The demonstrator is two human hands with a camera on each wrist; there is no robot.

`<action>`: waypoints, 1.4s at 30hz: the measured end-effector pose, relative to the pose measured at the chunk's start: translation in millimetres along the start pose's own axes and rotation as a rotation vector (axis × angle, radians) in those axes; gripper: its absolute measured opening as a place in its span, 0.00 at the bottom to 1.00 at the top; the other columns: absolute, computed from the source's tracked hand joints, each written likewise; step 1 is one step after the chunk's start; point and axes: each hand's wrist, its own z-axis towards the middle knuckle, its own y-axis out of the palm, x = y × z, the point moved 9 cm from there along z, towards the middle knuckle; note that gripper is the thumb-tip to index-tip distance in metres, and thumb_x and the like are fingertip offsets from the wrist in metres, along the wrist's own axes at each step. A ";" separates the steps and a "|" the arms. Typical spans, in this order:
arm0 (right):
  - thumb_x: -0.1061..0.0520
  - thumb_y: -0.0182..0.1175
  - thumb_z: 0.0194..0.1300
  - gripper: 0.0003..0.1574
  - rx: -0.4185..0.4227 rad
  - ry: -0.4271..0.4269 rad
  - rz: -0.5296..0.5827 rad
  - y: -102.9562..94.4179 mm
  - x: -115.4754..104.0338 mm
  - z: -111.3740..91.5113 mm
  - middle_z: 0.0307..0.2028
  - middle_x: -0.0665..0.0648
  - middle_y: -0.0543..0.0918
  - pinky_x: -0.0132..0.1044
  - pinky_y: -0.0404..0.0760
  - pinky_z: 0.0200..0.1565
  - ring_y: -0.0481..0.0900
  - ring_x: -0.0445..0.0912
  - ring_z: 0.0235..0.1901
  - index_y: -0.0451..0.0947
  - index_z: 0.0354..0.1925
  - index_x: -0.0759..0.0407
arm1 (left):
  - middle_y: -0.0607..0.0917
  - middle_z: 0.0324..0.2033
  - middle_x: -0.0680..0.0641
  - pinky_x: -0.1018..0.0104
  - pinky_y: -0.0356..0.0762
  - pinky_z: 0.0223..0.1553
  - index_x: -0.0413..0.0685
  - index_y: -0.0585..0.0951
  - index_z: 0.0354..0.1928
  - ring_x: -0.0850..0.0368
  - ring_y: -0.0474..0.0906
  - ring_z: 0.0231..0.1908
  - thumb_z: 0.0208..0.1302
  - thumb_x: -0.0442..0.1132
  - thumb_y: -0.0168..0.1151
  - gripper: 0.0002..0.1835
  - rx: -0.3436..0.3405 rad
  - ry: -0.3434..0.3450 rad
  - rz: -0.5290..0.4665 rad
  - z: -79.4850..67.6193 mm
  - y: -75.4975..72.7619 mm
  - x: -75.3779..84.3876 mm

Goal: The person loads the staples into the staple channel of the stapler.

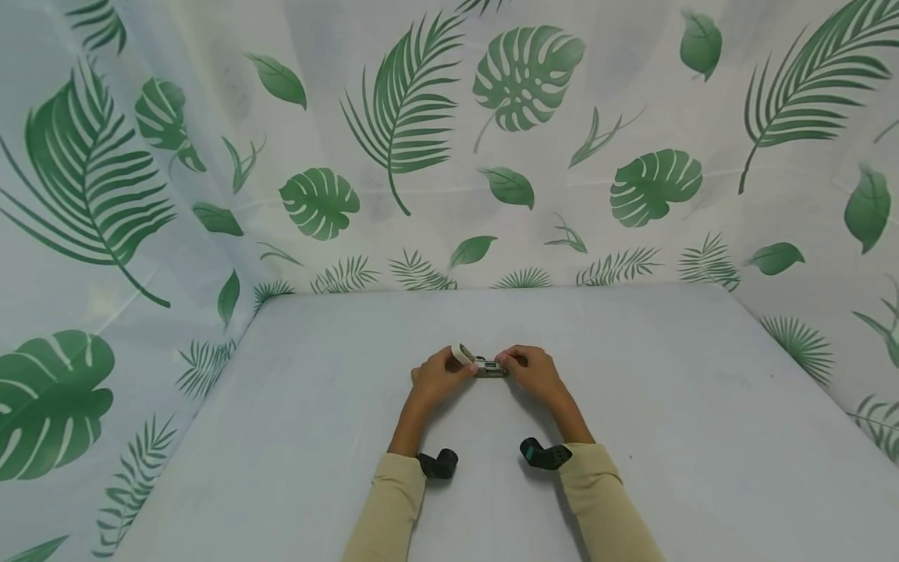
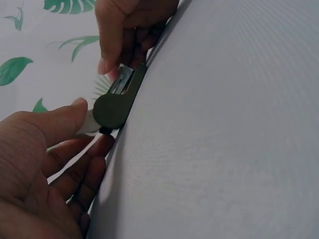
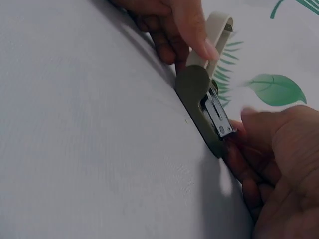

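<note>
A small stapler [image 1: 492,373] lies on the table between both hands, its cream top cover [image 3: 217,29] swung up and back from the dark green base [image 3: 194,92]. The exposed metal staple magazine [image 3: 218,115] points toward the right hand. At the hinge end, the left hand [image 1: 437,380] grips the stapler, its thumb against the cover and fingers low beside the base. The right hand [image 1: 539,376] pinches the front end, thumb near the magazine's tip and fingers by the base's tip. Whether staples sit in the magazine cannot be made out.
A white-covered table [image 1: 316,437] spreads around the hands. Behind it and at its sides hangs a white curtain [image 1: 435,226] with green leaf prints. Black wrist cameras [image 1: 441,464] sit at both sleeve cuffs.
</note>
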 end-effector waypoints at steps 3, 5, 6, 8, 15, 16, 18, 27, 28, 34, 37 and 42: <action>0.55 0.63 0.67 0.13 -0.036 -0.016 0.035 0.6 0.2 -2.1 0.43 0.61 0.86 0.50 0.78 0.50 0.82 0.53 0.45 0.83 0.45 0.63 | 0.88 0.42 0.47 0.43 0.63 0.53 0.50 0.82 0.47 0.49 0.82 0.46 0.65 0.51 0.63 0.15 -0.011 0.022 -0.043 -0.6 -2.4 -0.2; 0.56 0.66 0.64 0.13 -0.054 -0.016 0.043 1.8 1.8 -2.8 0.44 0.61 0.86 0.51 0.77 0.52 0.82 0.53 0.47 0.83 0.45 0.61 | 0.87 0.46 0.45 0.41 0.65 0.58 0.48 0.81 0.49 0.48 0.82 0.49 0.66 0.48 0.64 0.15 -0.024 0.033 -0.104 -0.5 -3.1 -2.0; 0.56 0.67 0.63 0.13 -0.058 -0.017 0.045 2.2 2.5 -2.9 0.44 0.61 0.86 0.51 0.77 0.53 0.82 0.54 0.48 0.83 0.45 0.61 | 0.87 0.47 0.44 0.42 0.66 0.60 0.47 0.81 0.50 0.48 0.82 0.50 0.66 0.48 0.64 0.16 -0.029 0.039 -0.136 0.1 -3.1 -3.2; 0.57 0.68 0.62 0.13 -0.053 -0.019 0.043 2.2 3.6 -2.9 0.44 0.60 0.86 0.52 0.76 0.54 0.81 0.54 0.48 0.82 0.45 0.60 | 0.86 0.50 0.43 0.45 0.69 0.61 0.46 0.81 0.52 0.46 0.82 0.53 0.65 0.46 0.64 0.17 -0.037 0.040 -0.195 1.0 -2.8 -5.5; 0.59 0.68 0.61 0.13 -0.038 -0.051 0.037 3.4 3.3 -1.0 0.43 0.60 0.87 0.52 0.76 0.54 0.82 0.54 0.48 0.82 0.45 0.60 | 0.85 0.52 0.43 0.47 0.70 0.61 0.46 0.81 0.53 0.46 0.82 0.54 0.63 0.44 0.67 0.18 0.008 0.027 -0.223 5.0 -5.0 -9.1; 0.59 0.68 0.61 0.13 -0.037 -0.050 0.035 3.6 3.4 -1.0 0.43 0.60 0.87 0.52 0.77 0.54 0.82 0.54 0.48 0.82 0.44 0.60 | 0.86 0.51 0.43 0.46 0.70 0.61 0.46 0.81 0.53 0.46 0.82 0.53 0.63 0.43 0.67 0.18 0.017 0.031 -0.208 5.0 -5.7 -8.4; 0.60 0.68 0.61 0.12 -0.030 -0.055 0.028 3.3 3.0 -1.5 0.43 0.61 0.87 0.52 0.77 0.54 0.83 0.55 0.48 0.82 0.44 0.61 | 0.86 0.51 0.44 0.44 0.69 0.61 0.47 0.82 0.52 0.47 0.83 0.52 0.62 0.43 0.67 0.17 0.031 0.037 -0.173 4.8 -6.6 -6.1; 0.60 0.69 0.59 0.12 0.004 -0.022 0.040 1.9 4.8 -4.3 0.42 0.61 0.87 0.50 0.79 0.51 0.84 0.54 0.45 0.83 0.43 0.61 | 0.88 0.44 0.48 0.50 0.77 0.48 0.49 0.81 0.48 0.53 0.86 0.43 0.63 0.40 0.66 0.12 0.083 0.101 0.052 6.6 -6.4 21.5; 0.60 0.69 0.59 0.12 0.009 -0.020 0.035 1.5 4.9 -4.2 0.42 0.60 0.87 0.50 0.79 0.51 0.84 0.54 0.44 0.83 0.43 0.61 | 0.88 0.42 0.48 0.53 0.79 0.45 0.48 0.81 0.48 0.53 0.85 0.42 0.63 0.40 0.66 0.12 0.087 0.114 0.085 7.1 -5.6 25.4; 0.60 0.70 0.58 0.12 0.030 0.001 0.018 -0.4 5.1 -3.9 0.41 0.59 0.87 0.50 0.79 0.49 0.85 0.52 0.43 0.84 0.42 0.60 | 0.86 0.35 0.50 0.63 0.76 0.32 0.47 0.80 0.43 0.58 0.79 0.33 0.62 0.41 0.67 0.10 0.097 0.131 0.308 9.2 0.1 40.9; 0.60 0.70 0.58 0.11 0.038 -0.002 0.021 -0.5 4.4 -3.9 0.40 0.59 0.88 0.49 0.80 0.48 0.85 0.52 0.42 0.84 0.41 0.60 | 0.84 0.32 0.50 0.64 0.73 0.29 0.47 0.79 0.38 0.58 0.76 0.30 0.61 0.41 0.67 0.08 0.098 0.140 0.385 8.9 1.5 47.8; 0.60 0.71 0.57 0.11 0.049 -0.005 0.028 -0.3 3.1 -3.6 0.39 0.59 0.88 0.48 0.81 0.46 0.86 0.52 0.40 0.84 0.40 0.60 | 0.83 0.29 0.50 0.64 0.73 0.26 0.47 0.77 0.32 0.57 0.78 0.27 0.60 0.40 0.68 0.09 0.110 0.194 0.473 6.4 2.1 60.2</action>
